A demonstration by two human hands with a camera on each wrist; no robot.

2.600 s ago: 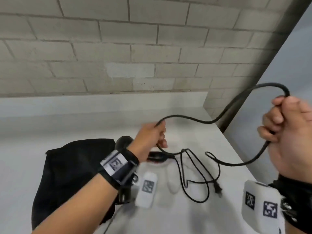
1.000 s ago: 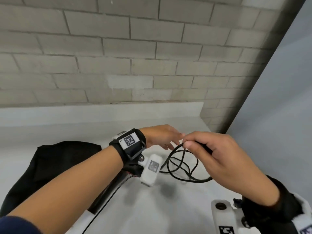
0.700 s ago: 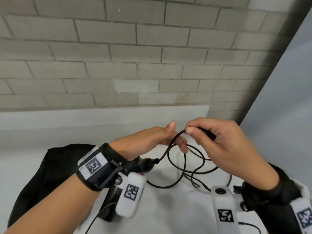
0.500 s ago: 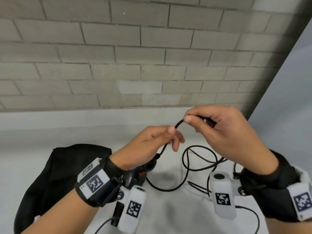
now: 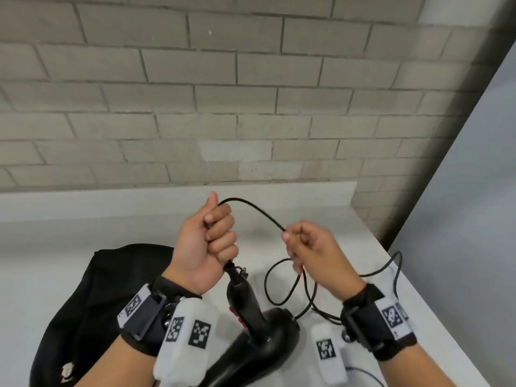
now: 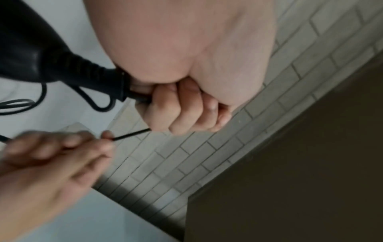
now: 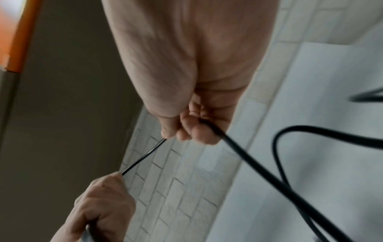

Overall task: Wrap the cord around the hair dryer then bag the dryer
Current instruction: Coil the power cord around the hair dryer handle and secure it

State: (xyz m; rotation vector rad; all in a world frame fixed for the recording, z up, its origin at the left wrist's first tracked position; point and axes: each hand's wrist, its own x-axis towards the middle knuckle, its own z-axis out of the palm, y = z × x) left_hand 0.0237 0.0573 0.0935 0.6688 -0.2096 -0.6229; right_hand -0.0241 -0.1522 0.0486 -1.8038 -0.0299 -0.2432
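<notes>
The hair dryer (image 5: 251, 331) stood with its body on the white counter (image 5: 83, 247) and its handle pointing up toward the left hand (image 5: 205, 247), which was fisted around the cord (image 5: 257, 210) just above the handle's strain relief. From the top of that fist the cord arched rightward to the right hand (image 5: 310, 250), whose fingertips pinched it; the rest fell in loose loops to the counter right of the dryer. The handle's long axis ran nearly upright, below and between the hands, nearer the left. By my reckoning, winding meant the right hand carrying its slack around that axis. The black bag (image 5: 92, 303) lay left of the dryer.
</notes>
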